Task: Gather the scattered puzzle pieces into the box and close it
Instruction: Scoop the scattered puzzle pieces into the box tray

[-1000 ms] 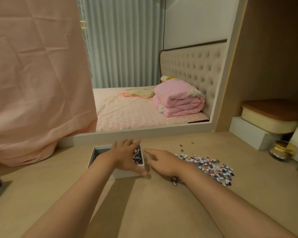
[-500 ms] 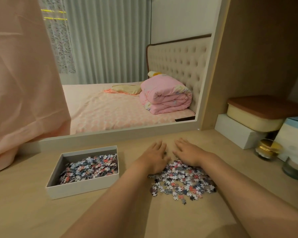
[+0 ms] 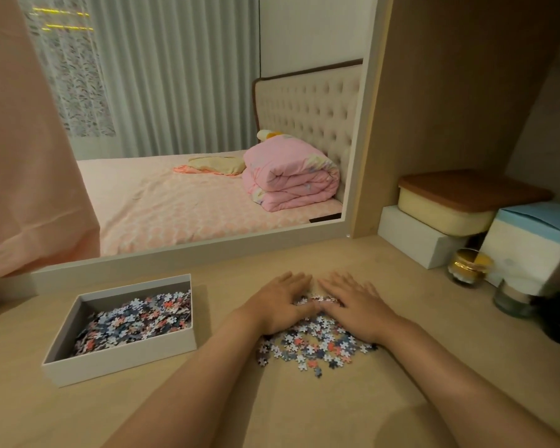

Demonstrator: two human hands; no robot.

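Note:
A loose heap of small puzzle pieces (image 3: 314,347) in blue, white and pink lies on the wooden desk. My left hand (image 3: 278,305) and my right hand (image 3: 353,305) lie flat on the far side of the heap, fingers straight, thumbs nearly touching, with some pieces hidden beneath the palms. To the left stands an open white box (image 3: 120,360), lidless, partly filled with more pieces. No lid is in view.
A mirror with a white frame (image 3: 207,250) runs along the desk's back edge. At the right stand a white box (image 3: 414,240) under a cream container, a pale blue carton (image 3: 530,250), a gold-lidded jar (image 3: 469,266), a glass jar (image 3: 511,299) and a dark object.
Both hands have left the box and moved right onto the loose heap, then drawn a little closer together. The camera view has shifted right, so the box now sits further left.

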